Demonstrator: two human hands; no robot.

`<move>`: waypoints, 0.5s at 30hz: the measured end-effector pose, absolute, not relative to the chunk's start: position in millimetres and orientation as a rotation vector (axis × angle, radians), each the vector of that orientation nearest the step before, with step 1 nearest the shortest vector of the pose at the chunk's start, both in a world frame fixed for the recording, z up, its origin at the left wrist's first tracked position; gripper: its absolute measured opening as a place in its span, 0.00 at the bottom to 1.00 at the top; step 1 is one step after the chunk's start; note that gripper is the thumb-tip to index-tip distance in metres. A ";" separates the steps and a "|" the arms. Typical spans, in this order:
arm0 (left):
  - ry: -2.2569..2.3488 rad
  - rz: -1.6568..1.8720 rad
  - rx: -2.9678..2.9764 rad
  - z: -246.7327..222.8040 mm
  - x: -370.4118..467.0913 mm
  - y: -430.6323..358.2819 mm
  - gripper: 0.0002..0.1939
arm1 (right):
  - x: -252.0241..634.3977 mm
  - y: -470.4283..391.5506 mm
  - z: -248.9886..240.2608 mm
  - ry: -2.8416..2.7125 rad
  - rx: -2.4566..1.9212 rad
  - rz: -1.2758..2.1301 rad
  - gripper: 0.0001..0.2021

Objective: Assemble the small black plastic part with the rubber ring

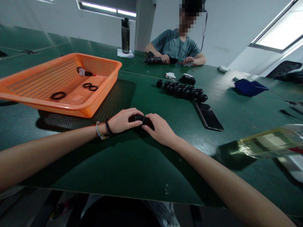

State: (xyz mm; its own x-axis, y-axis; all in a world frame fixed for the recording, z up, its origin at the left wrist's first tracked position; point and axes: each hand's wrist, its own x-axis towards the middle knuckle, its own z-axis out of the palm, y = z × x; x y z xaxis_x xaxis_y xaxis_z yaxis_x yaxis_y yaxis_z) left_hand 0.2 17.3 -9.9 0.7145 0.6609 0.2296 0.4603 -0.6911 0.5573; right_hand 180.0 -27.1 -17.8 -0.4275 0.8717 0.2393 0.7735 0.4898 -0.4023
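Both hands meet over the table in front of me, around a small black part (138,118) whose exact kind I cannot make out. My left hand (123,120) closes on its left side with thumb and fingers; a dark band and a bracelet circle that wrist. From the right, my right hand (161,128) pinches the same dark piece, and its fingers cover much of it. A group of glossy black round parts (184,91) lies beyond my right hand. Left of my hands stands an orange perforated basket (104,104) with several black rings (58,95) inside.
A smartphone (209,116) and a lying clear bottle (267,142) are to the right. A blue object (250,87) sits farther back. Across the green table (132,170), a person (176,44) handles a black power tool (153,60). A dark drink bottle (125,36) stands behind the basket.
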 end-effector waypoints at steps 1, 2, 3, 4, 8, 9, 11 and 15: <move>0.857 0.580 2.452 -9.8 0.3 17.3 0.16 | 179.9 -26.9 -17.8 -2.326 -1.362 0.318 0.11; 0.856 0.581 2.451 -9.7 0.3 17.3 0.16 | 179.9 -26.7 -17.8 -2.328 -1.360 0.314 0.11; 0.855 0.582 2.450 -9.6 0.3 17.2 0.16 | 179.9 -26.6 -17.7 -2.330 -1.358 0.311 0.11; 0.853 0.582 2.450 -9.5 0.2 17.1 0.16 | 179.9 -26.6 -17.5 -2.331 -1.359 0.309 0.11; 0.850 0.588 2.450 -9.0 -0.1 16.7 0.16 | 179.8 -26.9 -16.5 -2.335 -1.357 0.311 0.12; 0.849 0.588 2.450 -9.1 -0.1 16.7 0.16 | 179.8 -27.0 -16.4 -2.334 -1.357 0.311 0.12; 0.849 0.587 2.450 -9.2 0.2 16.7 0.16 | 179.8 -27.1 -16.4 -2.332 -1.358 0.311 0.12; 0.844 0.592 2.444 -9.1 0.3 16.5 0.16 | 179.7 -27.0 -17.3 -2.331 -1.354 0.311 0.11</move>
